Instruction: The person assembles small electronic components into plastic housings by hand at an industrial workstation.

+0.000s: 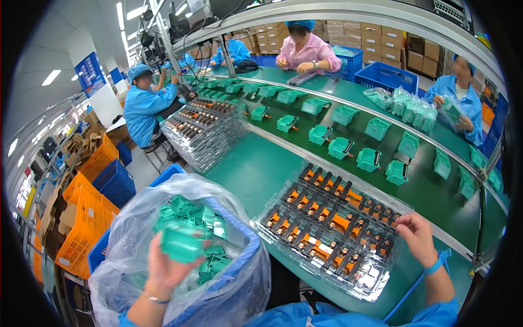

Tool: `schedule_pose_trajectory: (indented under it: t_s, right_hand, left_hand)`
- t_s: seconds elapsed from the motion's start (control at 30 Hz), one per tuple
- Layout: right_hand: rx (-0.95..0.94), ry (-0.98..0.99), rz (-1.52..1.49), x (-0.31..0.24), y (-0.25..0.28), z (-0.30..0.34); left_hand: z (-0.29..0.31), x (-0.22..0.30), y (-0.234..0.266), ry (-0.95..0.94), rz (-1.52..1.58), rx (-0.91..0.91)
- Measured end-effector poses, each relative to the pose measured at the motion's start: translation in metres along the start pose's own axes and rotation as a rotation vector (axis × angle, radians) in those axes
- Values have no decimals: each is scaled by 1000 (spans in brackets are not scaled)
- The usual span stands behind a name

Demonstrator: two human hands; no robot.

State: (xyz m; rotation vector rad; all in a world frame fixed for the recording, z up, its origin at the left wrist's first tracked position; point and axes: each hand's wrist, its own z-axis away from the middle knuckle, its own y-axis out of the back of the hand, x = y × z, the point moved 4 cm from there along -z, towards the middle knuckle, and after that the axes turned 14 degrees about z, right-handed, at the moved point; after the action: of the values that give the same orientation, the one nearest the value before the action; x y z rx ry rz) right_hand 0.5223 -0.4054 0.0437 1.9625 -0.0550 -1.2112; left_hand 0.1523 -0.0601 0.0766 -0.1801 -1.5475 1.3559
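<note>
My left hand (163, 267) grips a green plastic housing (182, 243), smeared by motion, above a bin lined with a clear plastic bag (122, 272). More green housings (190, 210) lie jumbled inside that bag. On the bench to the right is a clear plastic tray (370, 286) with rows of black and orange parts (340, 220). My right hand (418, 234) is at the tray's right edge, fingertips pinched together beside the end parts. Whatever is between those fingertips is too small to make out. A blue band with a cord circles my right wrist.
Beyond the tray, a green conveyor (305, 147) carries rows of green housings (340, 147). A stack of filled clear trays (204, 131) stands at the far left of the bench. Orange crates (87, 229) sit on the left. Co-workers (144, 103) sit along the line; a metal frame (348, 13) spans overhead.
</note>
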Motion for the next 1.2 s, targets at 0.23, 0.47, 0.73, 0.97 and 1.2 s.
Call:
schedule_pose_trajectory:
  t_s: [0.23,0.47,0.73,0.97,1.2]
  right_hand:
    - [16,331,322,-18,17,54]
    - [104,291,333,-16,29,64]
    - [123,926,340,-31,-75,48]
    - [-228,972,824,-37,-89,52]
    - [128,-163,-753,6,-35,48]
  left_hand:
    - [-72,-159,-88,715,150,-303]
    - [-97,-191,-112,601,-177,-375]
    - [-89,-195,-94,414,-230,-214]
    - [-92,-205,-94,617,-103,-378]
    - [-75,-201,-106,432,-441,-492]
